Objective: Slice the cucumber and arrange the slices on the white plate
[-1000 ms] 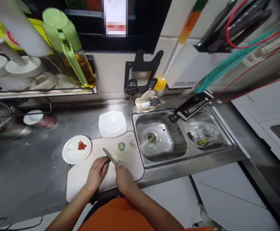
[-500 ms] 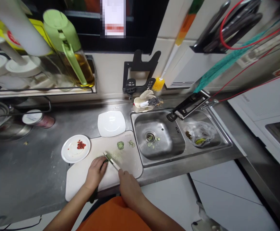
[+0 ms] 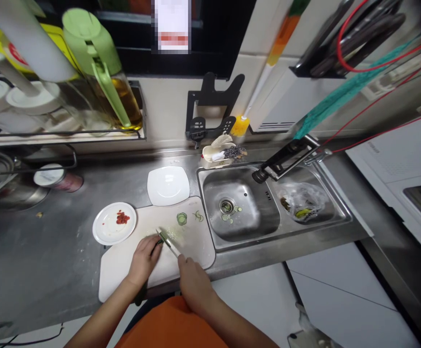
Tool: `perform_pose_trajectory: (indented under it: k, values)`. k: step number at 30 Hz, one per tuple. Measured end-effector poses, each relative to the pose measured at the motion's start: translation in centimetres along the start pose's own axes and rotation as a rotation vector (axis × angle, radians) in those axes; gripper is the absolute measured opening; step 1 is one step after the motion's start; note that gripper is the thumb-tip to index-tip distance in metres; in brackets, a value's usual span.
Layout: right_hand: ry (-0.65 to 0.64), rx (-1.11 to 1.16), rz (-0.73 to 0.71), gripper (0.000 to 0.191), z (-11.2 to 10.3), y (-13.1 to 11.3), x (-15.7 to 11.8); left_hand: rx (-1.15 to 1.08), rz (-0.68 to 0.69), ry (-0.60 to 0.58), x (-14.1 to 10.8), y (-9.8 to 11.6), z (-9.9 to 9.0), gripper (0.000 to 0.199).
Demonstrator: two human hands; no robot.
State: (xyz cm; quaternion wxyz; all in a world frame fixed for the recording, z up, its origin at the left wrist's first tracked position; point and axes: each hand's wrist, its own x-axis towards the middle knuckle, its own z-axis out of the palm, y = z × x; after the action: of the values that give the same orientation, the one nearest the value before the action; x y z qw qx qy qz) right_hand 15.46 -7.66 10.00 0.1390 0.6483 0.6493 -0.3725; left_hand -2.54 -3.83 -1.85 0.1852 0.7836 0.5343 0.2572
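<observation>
My left hand [image 3: 143,259] rests on the white cutting board [image 3: 197,249], its fingers curled around a cucumber [image 3: 140,295]. The cucumber's dark green end sticks out below my wrist; most of it is covered. In my right hand [image 3: 196,281] is the handle of a kitchen knife [image 3: 170,245]. Its blade lies against the cucumber's cut end, right beside my left fingertips. Farther up the board sits a small stack of cucumber slices [image 3: 182,219], with thin curved slivers [image 3: 198,216] to its right. Wet specks are scattered by the blade.
Behind the board is a white square plate [image 3: 167,186]. A round plate [image 3: 102,224] with chopped red pieces stands to the left. The steel sink [image 3: 245,227] on the right holds several cucumber bits; a plastic bag [image 3: 306,198] of scraps lies beyond it, under the black faucet [image 3: 279,159].
The view has shifted very slightly. Both hands, the knife and the cucumber stay in nearly the same place on the board.
</observation>
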Motion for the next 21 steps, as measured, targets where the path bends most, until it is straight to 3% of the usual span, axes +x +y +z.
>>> perform_pose_trajectory:
  k: [21]
  values:
    - [-0.016,0.064,-0.001,0.040,1.2,-0.9,3.1,-0.015,0.006,-0.001,0.1,0.0,0.0,0.020]
